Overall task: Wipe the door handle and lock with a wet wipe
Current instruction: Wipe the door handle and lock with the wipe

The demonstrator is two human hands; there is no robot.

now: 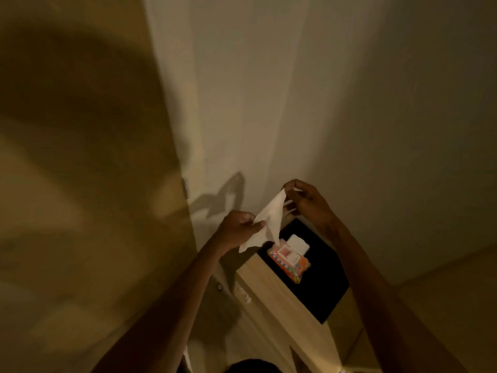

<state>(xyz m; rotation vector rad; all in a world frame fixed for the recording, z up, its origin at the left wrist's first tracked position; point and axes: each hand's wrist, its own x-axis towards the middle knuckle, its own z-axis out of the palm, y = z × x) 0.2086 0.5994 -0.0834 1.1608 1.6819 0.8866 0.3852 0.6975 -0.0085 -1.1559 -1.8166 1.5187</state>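
Both my hands are raised on one thin white wet wipe point(266, 219): my left hand point(236, 227) pinches its lower edge between the thumb and curled fingers, while my right hand point(306, 200) pinches the top corner, its other fingers loosely spread. The sheet slants between them, and its tail dips to the one orange plastic wipes pack point(289, 261) just below my left hand. The pack's white flip lid point(298, 244) is open, and it lies on the black top of one pale wooden cabinet point(269, 292). One tan door point(94, 184) stands to the left of my left hand

door point(80, 157): blurred | wipes pack point(290, 262) print: unreadable | forearms point(161, 305): cut by bottom edge
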